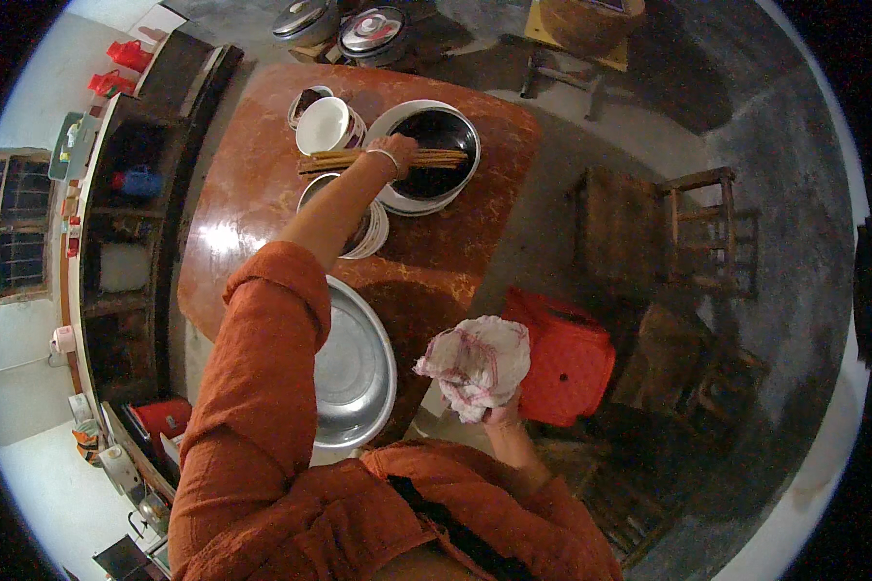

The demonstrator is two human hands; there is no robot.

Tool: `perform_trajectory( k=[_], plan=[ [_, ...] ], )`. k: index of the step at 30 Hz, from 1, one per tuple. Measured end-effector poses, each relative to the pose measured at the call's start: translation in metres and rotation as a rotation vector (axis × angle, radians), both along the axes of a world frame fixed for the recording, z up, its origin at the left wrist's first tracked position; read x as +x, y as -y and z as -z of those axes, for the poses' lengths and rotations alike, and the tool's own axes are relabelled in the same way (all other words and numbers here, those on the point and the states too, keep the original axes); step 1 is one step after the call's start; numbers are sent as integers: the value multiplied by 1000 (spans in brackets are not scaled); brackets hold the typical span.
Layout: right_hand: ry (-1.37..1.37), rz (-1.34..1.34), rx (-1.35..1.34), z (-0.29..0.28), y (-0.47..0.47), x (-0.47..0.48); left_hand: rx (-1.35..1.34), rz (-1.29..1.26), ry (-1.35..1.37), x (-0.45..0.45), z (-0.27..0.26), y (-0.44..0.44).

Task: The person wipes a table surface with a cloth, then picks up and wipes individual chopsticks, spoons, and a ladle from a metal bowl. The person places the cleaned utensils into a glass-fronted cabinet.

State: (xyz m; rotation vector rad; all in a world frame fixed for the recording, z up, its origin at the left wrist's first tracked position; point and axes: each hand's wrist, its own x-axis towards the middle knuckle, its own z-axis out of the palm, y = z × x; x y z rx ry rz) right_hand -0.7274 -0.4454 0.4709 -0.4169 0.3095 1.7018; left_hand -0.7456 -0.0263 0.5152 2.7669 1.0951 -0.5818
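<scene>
My left hand point(400, 154) grips a bundle of chopsticks point(442, 157) crosswise. It is above a dark-lined pan point(425, 185), which sits inside a white basin point(389, 123) on the reddish-brown table point(443, 250). My right hand point(503, 412), low and off the table's near right edge, holds a crumpled white cloth with pink stripes point(479, 359). Much of that hand is hidden beneath the cloth. Beside my left forearm stand a white bowl stack point(323, 125) and another bowl stack point(374, 236), the latter partly covered by the arm. A silver metal basin point(352, 363) lies nearer me, partly behind my left sleeve.
A small bowl with dark contents point(307, 103) stands at the far left of the table. To the right are a red plastic stool point(563, 363) and a wooden chair point(625, 225). Lidded pots point(370, 33) stand beyond the table. A dark cabinet point(123, 240) lines the left side.
</scene>
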Motion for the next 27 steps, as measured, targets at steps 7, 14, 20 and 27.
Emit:
perform_trajectory(
  k=[7,14,20,27],
  plan=[
    [12,-40,66,-10,-17,5,344,112,206,-31,-40,-29],
    [-52,-26,294,-55,-90,12,-406,-394,447,-105,-180,23],
    [1000,-156,469,-116,-172,-37,-1446,-748,516,-184,-222,171],
    [846,-37,547,-202,-149,-195,-1831,-895,1182,-323,-169,283]
  ],
)
